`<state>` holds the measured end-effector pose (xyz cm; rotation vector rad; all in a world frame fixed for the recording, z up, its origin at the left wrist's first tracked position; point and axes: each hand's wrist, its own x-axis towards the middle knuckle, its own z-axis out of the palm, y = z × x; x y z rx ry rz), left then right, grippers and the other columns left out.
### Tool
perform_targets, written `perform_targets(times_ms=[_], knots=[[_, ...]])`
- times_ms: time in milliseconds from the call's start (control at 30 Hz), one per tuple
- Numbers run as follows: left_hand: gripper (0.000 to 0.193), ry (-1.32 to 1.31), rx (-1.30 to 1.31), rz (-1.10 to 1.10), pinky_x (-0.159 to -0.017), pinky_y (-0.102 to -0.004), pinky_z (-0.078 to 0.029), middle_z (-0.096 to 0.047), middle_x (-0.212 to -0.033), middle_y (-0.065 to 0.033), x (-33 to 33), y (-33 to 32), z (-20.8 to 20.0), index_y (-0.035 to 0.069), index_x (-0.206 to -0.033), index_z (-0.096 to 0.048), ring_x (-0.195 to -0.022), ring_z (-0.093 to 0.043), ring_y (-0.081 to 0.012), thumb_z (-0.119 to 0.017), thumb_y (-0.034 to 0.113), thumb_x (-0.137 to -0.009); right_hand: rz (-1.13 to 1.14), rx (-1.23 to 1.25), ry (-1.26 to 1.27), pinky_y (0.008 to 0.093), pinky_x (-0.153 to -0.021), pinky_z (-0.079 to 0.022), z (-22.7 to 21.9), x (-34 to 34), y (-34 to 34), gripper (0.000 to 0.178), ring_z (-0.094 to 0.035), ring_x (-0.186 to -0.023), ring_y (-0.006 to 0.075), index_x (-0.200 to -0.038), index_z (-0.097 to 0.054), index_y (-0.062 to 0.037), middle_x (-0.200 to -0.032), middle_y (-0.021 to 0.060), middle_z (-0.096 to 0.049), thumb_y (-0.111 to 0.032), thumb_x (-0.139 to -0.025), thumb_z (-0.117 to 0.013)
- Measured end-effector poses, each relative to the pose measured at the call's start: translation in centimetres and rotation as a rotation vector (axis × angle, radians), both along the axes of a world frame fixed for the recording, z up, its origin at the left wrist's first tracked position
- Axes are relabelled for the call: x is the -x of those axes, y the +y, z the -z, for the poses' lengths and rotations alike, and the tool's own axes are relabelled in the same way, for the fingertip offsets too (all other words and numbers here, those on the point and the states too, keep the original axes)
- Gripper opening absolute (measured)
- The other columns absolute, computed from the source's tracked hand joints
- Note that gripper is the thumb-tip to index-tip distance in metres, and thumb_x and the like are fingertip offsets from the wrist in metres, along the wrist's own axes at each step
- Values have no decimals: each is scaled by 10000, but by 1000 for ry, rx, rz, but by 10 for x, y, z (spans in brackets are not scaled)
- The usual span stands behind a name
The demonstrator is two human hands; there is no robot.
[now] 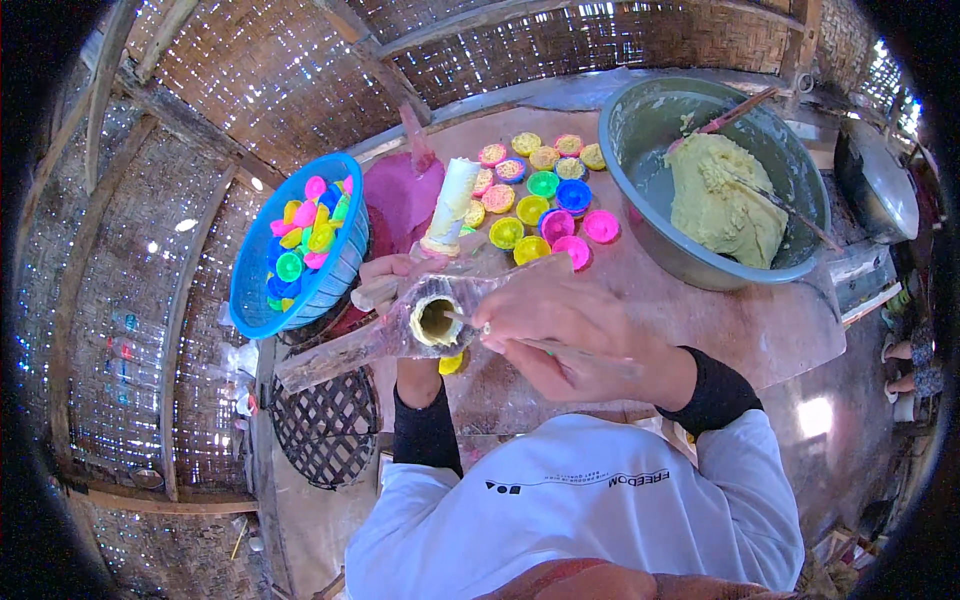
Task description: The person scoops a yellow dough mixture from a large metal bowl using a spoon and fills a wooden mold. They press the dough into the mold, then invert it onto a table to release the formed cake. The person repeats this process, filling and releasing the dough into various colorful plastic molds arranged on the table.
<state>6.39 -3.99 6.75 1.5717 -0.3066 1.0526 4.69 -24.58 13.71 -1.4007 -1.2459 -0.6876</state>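
Observation:
My left hand [385,282] is closed round a wooden press [340,352] with a long handle bar and a round hole through its middle. Pale dough smears the rim of that hole. Between the fingers of my right hand [560,335] is a thin stick [458,317], its tip inside the hole. Just beyond the press is a pale, dough-coated cylinder [455,200]; whether it touches the press I cannot tell. Small colourful cups [505,233] stand on the table past my hands, the farther ones filled with pale dough strands. A yellow cup [451,363] lies partly under the press.
A blue basket [247,300] of colourful cups stands at left, above a dark lattice [325,430]. At right, a large grey-green basin [640,235] holds a mass of pale dough [725,200] and sticks. A purplish sheet [390,195] lies on the table [740,330]. Behind it rises a woven wall [600,50].

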Motion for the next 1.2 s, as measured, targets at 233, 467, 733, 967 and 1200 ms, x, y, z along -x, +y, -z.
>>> perform_targets(times_ms=[233, 467, 733, 967, 1200], knots=[[248, 46, 156, -165, -692, -262, -452, -446, -894, -35, 6, -21, -12, 44, -880, -475, -765, -510, -139, -671, 69, -730, 40, 2, 10, 312, -636, -475, 8, 0, 14, 308, -628, -810, 222, -954, -525, -71, -895, 79, -630, 7, -692, -667], [194, -43, 22, 11, -733, -270, -446, -445, -897, -31, -2, 6, 11, 46, -862, -512, -809, -497, -142, -656, 102, -745, 27, -74, -41, 309, -649, -460, 3, -3, 13, 327, -628, -808, 213, -958, -516, -83, -911, 70, -630, 15, -686, -670], [148, -109, 79, 52, -706, -258, -446, -430, -878, -20, -1, -1, -3, 45, -808, -560, -784, -492, -130, -676, 72, -719, 38, -46, -98, 306, -650, -454, 2, -3, 9, 317, -622, -797, 216, -955, -512, -77, -908, 72, -626, 14, -692, -664], [123, 15, -208, -190, -753, -256, -419, -403, -903, -8, -4, 13, 18, 74, -761, -654, -861, -465, -126, -708, 47, -654, 91, 4, -48, 324, -655, -471, 7, 3, 15, 327, -617, -804, 224, -984, -512, -59, -921, 81, -618, 8, -701, -661], [107, -26, -348, -243, -760, -266, -422, -399, -920, -17, 11, 9, 5, 84, -790, -666, -864, -467, -139, -660, 48, -690, -11, -23, -25, 330, -688, -494, -5, 6, 4, 338, -621, -791, 242, -988, -506, -47, -925, 110, -613, 25, -695, -658]])
